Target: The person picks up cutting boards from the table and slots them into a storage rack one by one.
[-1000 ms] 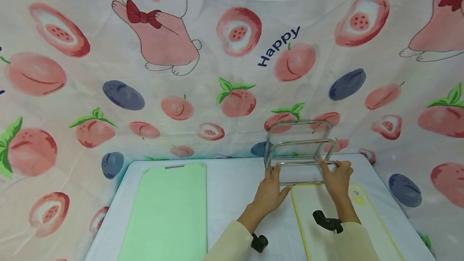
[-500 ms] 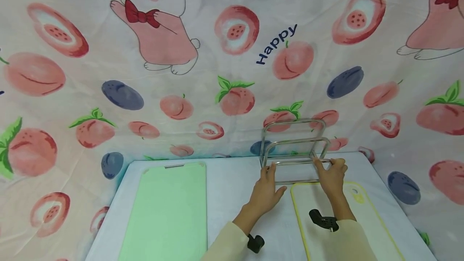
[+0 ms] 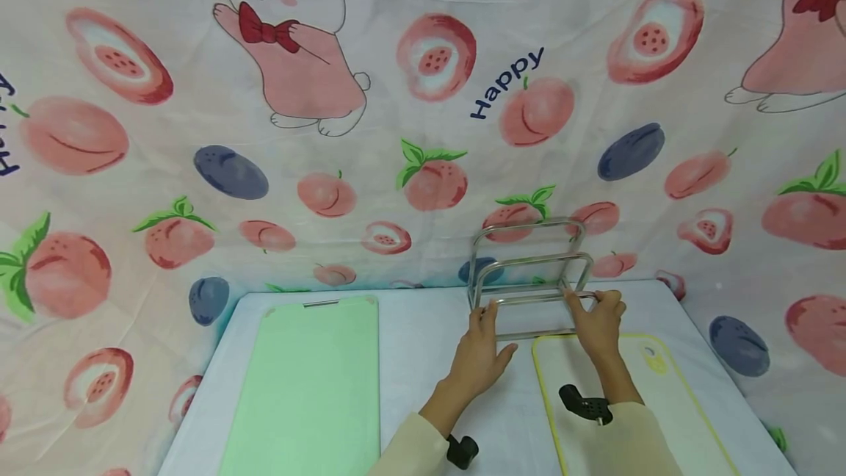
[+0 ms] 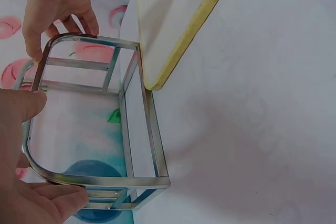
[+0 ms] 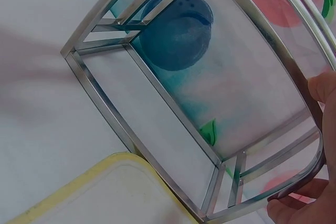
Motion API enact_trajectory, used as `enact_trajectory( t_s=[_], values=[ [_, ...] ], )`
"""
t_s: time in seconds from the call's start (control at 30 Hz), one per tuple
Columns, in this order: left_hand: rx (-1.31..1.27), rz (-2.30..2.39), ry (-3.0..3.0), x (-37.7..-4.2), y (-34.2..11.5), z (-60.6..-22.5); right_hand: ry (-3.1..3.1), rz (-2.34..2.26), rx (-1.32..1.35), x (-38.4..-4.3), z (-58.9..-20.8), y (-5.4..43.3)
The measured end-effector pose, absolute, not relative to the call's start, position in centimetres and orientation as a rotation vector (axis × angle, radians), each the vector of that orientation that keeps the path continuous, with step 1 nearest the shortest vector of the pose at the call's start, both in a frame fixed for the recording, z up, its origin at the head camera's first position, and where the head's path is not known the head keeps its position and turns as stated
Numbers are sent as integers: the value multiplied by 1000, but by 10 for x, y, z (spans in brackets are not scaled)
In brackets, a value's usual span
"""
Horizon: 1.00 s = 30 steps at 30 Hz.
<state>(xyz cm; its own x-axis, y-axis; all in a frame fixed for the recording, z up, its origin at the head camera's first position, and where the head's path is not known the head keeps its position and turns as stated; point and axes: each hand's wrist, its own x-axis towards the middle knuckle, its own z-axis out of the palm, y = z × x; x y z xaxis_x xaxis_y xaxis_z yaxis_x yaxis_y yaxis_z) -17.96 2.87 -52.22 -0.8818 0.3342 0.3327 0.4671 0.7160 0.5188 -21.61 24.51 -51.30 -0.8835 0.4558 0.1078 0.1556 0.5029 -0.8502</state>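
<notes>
Well to the left of the white board (image 3: 667, 402), the green board (image 3: 304, 388) lies flat on the table (image 3: 419, 344). Just left of the white board's back corner, the left hand (image 3: 477, 358) grips the left end of the metal rack (image 3: 535, 258). Its fingers are on the side; I can't tell if its thumb presses. The right hand (image 3: 598, 329), over the white board's back edge, grips the rack's right front corner, with thumb and fingers round the bar.

To do this well, I think both hands should share the weight and move together, so the rack doesn't tip. The bottom bar should not scrape the white board, so a tiny lift may help.

The rack is right behind the white board, and its left end sticks out past the board's left edge. Its bottom bar meets the board's back edge in the wrist views, but I can't tell if they touch. The loops stand up, one behind the other, front one nearest the person. The rack's long way goes left to right, along the white board's back edge and across the board's own long way.
</notes>
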Motion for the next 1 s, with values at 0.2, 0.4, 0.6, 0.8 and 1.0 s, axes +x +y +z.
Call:
enact_trajectory(
  t_s=[0.2, 0.4, 0.6, 0.8, 1.0],
  values=[
    [-638, -903, -2702, -177, 25, -523, -2454, 1325, -505, -216, -513, 242],
    [-635, -901, -2714, -177, 19, -525, -2460, 1337, -493, -215, -512, 238],
    [-649, -896, -2691, -173, 12, -524, -2452, 1352, -482, -215, -512, 233],
    [-644, -886, -2670, -170, 9, -523, -2452, 1345, -472, -214, -512, 229],
    [-627, -867, -2685, -169, 6, -524, -2452, 1354, -446, -213, -508, 224]
  ],
)
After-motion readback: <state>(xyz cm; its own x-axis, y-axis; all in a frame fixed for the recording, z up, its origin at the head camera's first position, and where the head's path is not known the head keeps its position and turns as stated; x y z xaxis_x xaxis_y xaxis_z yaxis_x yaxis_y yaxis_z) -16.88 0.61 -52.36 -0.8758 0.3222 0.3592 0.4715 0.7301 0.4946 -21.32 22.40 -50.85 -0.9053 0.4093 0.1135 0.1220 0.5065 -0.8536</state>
